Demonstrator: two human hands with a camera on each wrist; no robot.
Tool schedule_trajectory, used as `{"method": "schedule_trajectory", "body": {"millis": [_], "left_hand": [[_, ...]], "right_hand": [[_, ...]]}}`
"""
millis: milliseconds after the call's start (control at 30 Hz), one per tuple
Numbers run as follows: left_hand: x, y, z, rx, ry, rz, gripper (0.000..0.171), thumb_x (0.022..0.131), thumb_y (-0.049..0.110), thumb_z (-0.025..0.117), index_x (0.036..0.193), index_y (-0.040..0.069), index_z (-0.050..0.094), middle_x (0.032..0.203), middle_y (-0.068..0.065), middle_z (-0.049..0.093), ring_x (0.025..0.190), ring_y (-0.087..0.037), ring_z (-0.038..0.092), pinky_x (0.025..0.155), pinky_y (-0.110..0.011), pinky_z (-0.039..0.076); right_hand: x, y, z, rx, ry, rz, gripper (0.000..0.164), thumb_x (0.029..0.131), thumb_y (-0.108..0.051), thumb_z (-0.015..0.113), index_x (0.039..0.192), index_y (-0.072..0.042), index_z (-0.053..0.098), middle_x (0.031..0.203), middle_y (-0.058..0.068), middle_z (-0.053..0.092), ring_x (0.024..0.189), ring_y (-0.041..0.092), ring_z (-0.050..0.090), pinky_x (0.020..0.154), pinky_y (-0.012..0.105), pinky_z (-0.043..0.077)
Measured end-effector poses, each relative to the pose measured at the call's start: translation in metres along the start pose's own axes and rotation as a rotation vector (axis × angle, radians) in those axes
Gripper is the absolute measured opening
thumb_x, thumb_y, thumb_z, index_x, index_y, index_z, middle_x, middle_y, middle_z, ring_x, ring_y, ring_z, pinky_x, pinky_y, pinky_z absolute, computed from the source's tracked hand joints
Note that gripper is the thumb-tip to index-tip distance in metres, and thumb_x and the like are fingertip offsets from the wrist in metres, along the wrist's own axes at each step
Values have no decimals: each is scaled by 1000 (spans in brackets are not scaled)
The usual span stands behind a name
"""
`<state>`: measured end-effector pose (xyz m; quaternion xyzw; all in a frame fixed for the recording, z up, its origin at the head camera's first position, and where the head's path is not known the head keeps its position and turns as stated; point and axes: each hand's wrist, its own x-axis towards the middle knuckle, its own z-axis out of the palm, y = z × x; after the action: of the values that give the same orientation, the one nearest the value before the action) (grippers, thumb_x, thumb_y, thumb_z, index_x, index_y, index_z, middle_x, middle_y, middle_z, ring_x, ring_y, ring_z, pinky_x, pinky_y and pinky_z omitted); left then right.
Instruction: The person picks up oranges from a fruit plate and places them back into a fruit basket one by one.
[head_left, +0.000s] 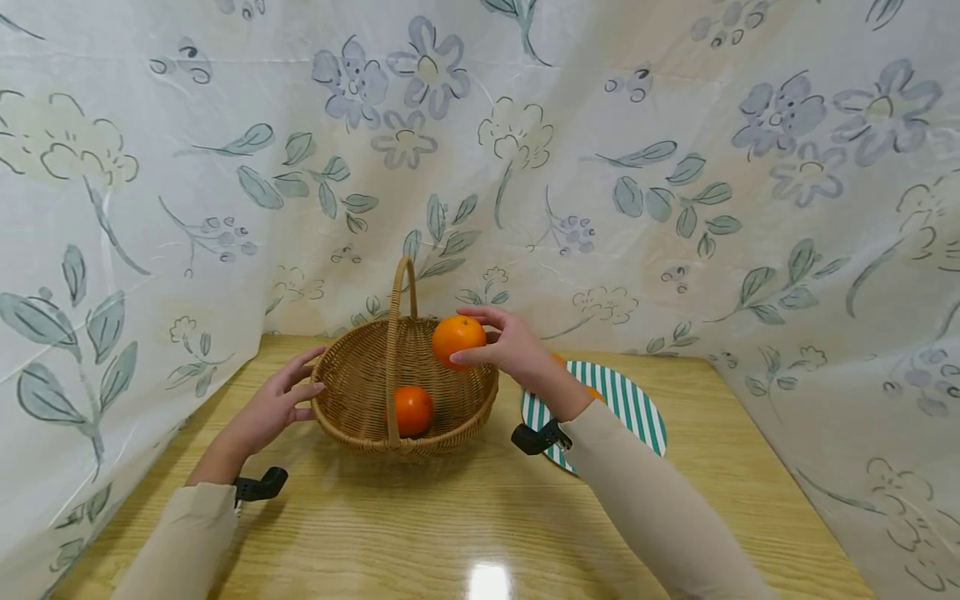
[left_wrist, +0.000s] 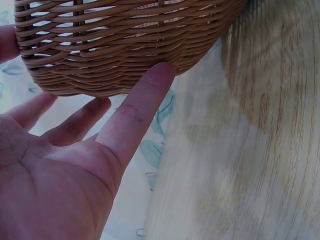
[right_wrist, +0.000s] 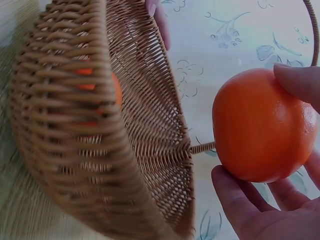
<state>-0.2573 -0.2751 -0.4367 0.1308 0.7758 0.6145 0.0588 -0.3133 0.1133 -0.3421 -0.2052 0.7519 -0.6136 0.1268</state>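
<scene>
My right hand (head_left: 517,346) holds an orange (head_left: 458,340) between thumb and fingers, over the right side of a wicker basket (head_left: 360,433). In the right wrist view, this held orange (right_wrist: 262,127) appears beyond the basket rim (right_wrist: 112,105). Another orange (head_left: 413,411) lies inside on the basket's floor, next to the handle (head_left: 393,350). My left hand (head_left: 266,408) is at the basket's left side. In the left wrist view its thumb (left_wrist: 142,107) lies straight against the woven wall (left_wrist: 125,50), and the other fingers are spread, partly hidden behind the basket.
Right of the basket, a round green-and-white striped mat (head_left: 630,404) lies on the wooden table (head_left: 360,533). Bits of orange fruit (head_left: 594,393) show on it, mostly hidden behind my right forearm. Floral cloth (head_left: 480,192) hangs behind and at both sides.
</scene>
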Motion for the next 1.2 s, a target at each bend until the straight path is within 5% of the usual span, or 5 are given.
{"method": "schedule_trajectory", "body": {"millis": [500, 867, 1200], "left_hand": [[2, 1, -3, -1, -9, -4, 67, 110, 23, 49, 166, 17, 13, 163, -30, 20, 133, -36, 50, 89, -34, 61], [3, -1, -4, -8, -17, 5, 66, 110, 22, 49, 166, 19, 15, 162, -31, 21, 131, -31, 52, 89, -34, 61], [2, -2, -3, 12, -7, 2, 67, 110, 24, 50, 166, 18, 13, 163, -31, 20, 133, -34, 49, 89, -34, 61]], "right_hand": [[34, -2, 32, -76, 0, -10, 66, 79, -19, 90, 138, -22, 63, 133, 4, 64, 118, 26, 62, 92, 37, 59], [53, -9, 45, -100, -22, 10, 65, 78, -24, 91, 137, -24, 63, 131, 6, 63, 114, 26, 61, 101, 50, 54], [70, -8, 62, -107, -52, 8, 66, 78, -13, 88, 138, -17, 62, 134, 11, 61, 108, 23, 61, 85, 28, 57]]}}
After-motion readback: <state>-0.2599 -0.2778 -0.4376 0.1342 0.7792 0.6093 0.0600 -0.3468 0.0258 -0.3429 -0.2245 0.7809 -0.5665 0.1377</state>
